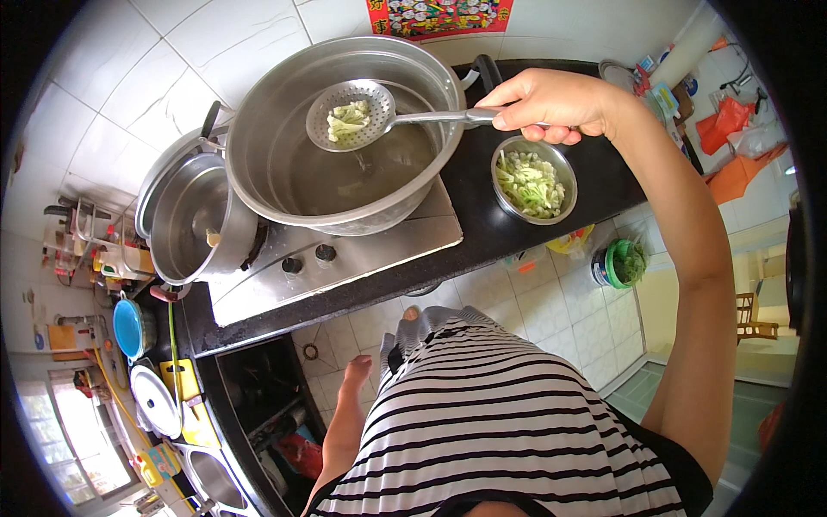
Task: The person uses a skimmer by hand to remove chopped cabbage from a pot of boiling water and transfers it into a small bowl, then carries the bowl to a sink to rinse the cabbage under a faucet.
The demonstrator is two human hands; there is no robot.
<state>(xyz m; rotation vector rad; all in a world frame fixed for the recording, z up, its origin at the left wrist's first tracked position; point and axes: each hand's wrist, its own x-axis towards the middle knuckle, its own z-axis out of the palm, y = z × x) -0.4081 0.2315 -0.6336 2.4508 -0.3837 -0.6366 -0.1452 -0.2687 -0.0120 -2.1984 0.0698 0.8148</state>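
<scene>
My right hand [543,106] grips the handle of a perforated metal skimmer [316,126]. The skimmer's bowl is over the large metal pot [258,161] and carries a few cauliflower florets [349,121]. Liquid lies in the bottom of that pot. Below my right hand, on the black counter, stands a steel bowl [568,171] full of cut pale green cauliflower [530,184]. My left hand [360,367] hangs low beside my striped shirt, away from the counter; its fingers are too small and foreshortened to read.
A smaller metal pot [171,226] with a small pale piece inside stands left on the steel gas stove [349,262]. Farther left are a bottle rack [123,239], a blue basin [132,329], a white lid [155,400], a yellow board [197,413] and a sink [216,478]. A green-rimmed bucket [604,266] is on the floor.
</scene>
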